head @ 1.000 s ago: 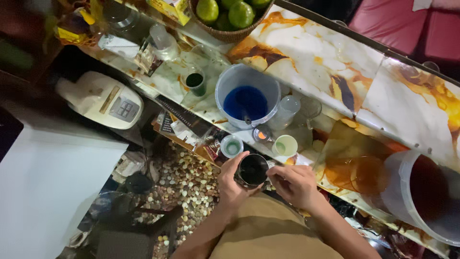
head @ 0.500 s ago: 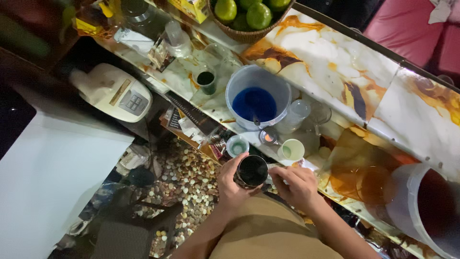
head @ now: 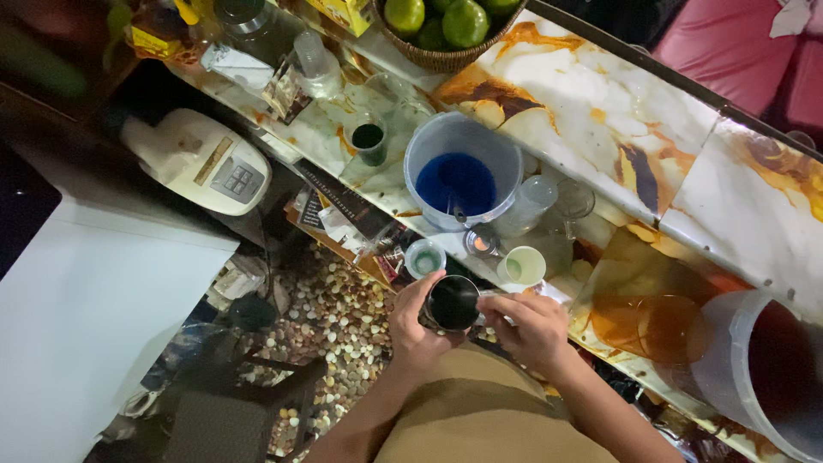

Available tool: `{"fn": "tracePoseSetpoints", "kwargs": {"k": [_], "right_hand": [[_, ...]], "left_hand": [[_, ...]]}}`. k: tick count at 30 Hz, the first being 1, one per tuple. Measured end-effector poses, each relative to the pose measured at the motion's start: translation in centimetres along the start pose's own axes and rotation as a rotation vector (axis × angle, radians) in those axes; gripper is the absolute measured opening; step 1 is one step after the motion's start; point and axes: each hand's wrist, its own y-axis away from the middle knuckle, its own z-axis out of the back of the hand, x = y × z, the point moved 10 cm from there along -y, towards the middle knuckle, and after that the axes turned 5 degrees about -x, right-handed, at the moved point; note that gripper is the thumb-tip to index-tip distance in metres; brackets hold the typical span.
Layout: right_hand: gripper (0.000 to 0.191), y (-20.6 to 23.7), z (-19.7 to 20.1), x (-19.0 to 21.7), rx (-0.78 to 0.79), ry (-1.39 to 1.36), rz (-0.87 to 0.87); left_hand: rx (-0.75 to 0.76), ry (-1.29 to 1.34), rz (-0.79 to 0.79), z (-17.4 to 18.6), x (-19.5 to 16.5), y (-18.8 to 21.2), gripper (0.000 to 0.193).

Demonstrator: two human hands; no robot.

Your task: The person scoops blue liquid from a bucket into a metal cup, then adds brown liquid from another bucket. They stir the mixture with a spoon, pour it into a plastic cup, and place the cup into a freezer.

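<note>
The scene is being viewed by a single camera worn on the person's head, and no second view is being offered for overlap. It is being aimed steeply downward, almost straight along the person's own front. The frame is being held at a tilt, so the marble counter (head: 600, 111) is running diagonally from upper left to lower right. The left hand (head: 411, 321) and right hand (head: 531, 326) are being caught close, low in the middle. The pebbled floor (head: 334, 317) is being seen farther below, past the counter's near edge, and a basket of limes (head: 441, 21) is being cropped by the top border.
</note>
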Motion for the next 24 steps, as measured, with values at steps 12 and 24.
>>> {"fn": "tracePoseSetpoints", "kwargs": {"k": [12, 24], "right_hand": [[0.023, -1.0, -0.2, 0.9, -0.026, 0.09, 0.044], [0.024, -1.9, -1.2, 1.3, 0.066, -0.009, 0.073]], "left_hand": [[-0.029, -0.04, -0.025, 0.3, 0.3, -0.4, 0.082], [-0.012, -0.032, 0.085, 0.4, 1.3, -0.2, 0.084]]}}
